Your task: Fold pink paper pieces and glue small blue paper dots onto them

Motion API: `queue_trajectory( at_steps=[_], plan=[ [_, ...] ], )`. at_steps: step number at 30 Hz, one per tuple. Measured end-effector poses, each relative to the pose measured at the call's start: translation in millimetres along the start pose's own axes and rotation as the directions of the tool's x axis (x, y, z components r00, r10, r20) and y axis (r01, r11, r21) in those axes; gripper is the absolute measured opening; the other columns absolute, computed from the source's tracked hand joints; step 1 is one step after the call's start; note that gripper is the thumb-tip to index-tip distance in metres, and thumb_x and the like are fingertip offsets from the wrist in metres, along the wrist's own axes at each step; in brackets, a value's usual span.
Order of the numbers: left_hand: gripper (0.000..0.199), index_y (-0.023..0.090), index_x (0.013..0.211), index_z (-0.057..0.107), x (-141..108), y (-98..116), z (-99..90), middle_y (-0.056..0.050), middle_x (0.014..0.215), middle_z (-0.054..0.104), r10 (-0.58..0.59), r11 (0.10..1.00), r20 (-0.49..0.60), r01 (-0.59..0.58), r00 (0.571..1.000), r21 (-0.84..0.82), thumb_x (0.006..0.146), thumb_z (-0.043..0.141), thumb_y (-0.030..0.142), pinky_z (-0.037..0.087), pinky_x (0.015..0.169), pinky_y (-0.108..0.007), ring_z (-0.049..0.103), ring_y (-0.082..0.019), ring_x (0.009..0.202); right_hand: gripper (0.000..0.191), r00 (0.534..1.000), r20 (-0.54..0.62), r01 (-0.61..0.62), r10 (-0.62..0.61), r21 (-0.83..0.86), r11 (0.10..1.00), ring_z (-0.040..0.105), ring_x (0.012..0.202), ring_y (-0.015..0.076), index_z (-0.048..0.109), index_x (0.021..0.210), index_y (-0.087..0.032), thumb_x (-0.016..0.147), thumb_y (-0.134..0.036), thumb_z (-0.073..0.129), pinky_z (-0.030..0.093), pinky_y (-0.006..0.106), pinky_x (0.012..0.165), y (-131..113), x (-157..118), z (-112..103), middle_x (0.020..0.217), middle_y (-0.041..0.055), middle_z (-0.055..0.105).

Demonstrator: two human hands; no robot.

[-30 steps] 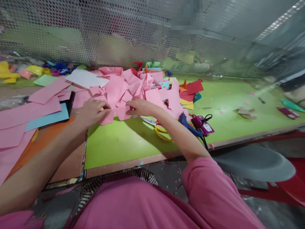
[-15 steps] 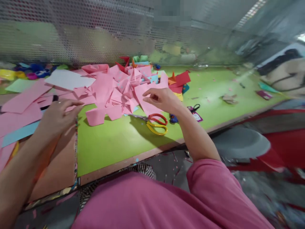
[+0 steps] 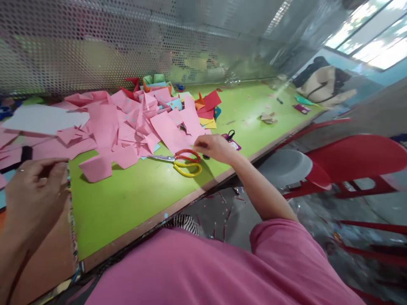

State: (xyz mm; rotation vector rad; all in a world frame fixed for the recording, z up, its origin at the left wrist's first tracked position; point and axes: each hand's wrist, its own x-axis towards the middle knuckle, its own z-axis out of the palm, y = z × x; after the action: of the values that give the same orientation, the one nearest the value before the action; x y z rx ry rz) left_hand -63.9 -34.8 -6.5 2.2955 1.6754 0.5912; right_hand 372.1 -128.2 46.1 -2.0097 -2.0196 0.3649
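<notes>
Scissors [image 3: 174, 160] with one red and one yellow handle lie on the green tabletop, blades pointing left. Just right of the handles is my right hand [image 3: 213, 147], its fingers curled together with nothing visible in them. A small dark object [image 3: 206, 156] shows partly beneath it. My left hand [image 3: 38, 182] hovers over the brown board [image 3: 47, 250] at the left, fingers bent, thumb and index slightly apart, nothing seen between them. Beyond both hands spreads a heap of cut and folded pink paper [image 3: 103, 123].
White paper [image 3: 44, 119] lies at the heap's left. Red paper [image 3: 210, 103] and a yellow piece [image 3: 208, 123] sit at its right. A purple tag [image 3: 234, 145] is beyond my right hand. A perforated screen [image 3: 95, 51] backs the table; a grey stool [image 3: 282, 167] and red chair [image 3: 359, 159] stand right.
The view has swung right, so the table contents appear shifted left. My right hand has come down from above the pink paper to beside the scissors' handles, over the small dark object.
</notes>
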Motion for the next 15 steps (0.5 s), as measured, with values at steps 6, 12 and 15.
queue_trajectory(
  at_steps=[6,12,15],
  plan=[
    [0.030,0.031,0.104,0.064,9.2,9.2,-3.5,-0.002,0.104,0.064,-0.071,0.992,-0.085,0.062,0.994,-0.113,0.096,0.043,0.051,0.049,0.087,-0.042,0.063,-0.029,0.103,0.020,0.990,0.044,0.137,-0.135,-0.055,0.989,0.063,0.104,0.0236,0.073,0.108,-0.018,0.094,-0.022,0.060,0.045,0.034,0.089,-32.3,22.9,38.4,0.109,0.0118,0.071],
    [0.028,0.021,0.096,0.071,15.1,-9.7,8.0,-0.003,0.086,0.065,-0.050,0.987,-0.291,0.002,0.955,-0.164,0.090,0.054,0.042,0.044,0.074,-0.032,0.059,-0.021,0.080,0.020,0.986,0.033,0.167,-0.165,-0.065,0.984,0.067,0.091,0.0232,0.074,0.106,-0.014,0.093,-0.020,0.060,0.049,0.034,0.081,-44.2,37.0,43.1,0.101,0.0131,0.072],
    [0.031,0.019,0.110,0.070,22.3,-12.5,-6.5,-0.005,0.098,0.070,-0.090,0.986,-0.312,0.041,0.946,-0.160,0.093,0.049,0.035,0.046,0.083,-0.030,0.061,-0.019,0.087,0.019,0.973,0.021,0.229,-0.229,-0.020,0.973,0.067,0.079,0.0188,0.073,0.104,-0.015,0.094,-0.021,0.059,0.049,0.030,0.072,-51.6,43.9,45.7,0.095,0.0102,0.073]
  ],
)
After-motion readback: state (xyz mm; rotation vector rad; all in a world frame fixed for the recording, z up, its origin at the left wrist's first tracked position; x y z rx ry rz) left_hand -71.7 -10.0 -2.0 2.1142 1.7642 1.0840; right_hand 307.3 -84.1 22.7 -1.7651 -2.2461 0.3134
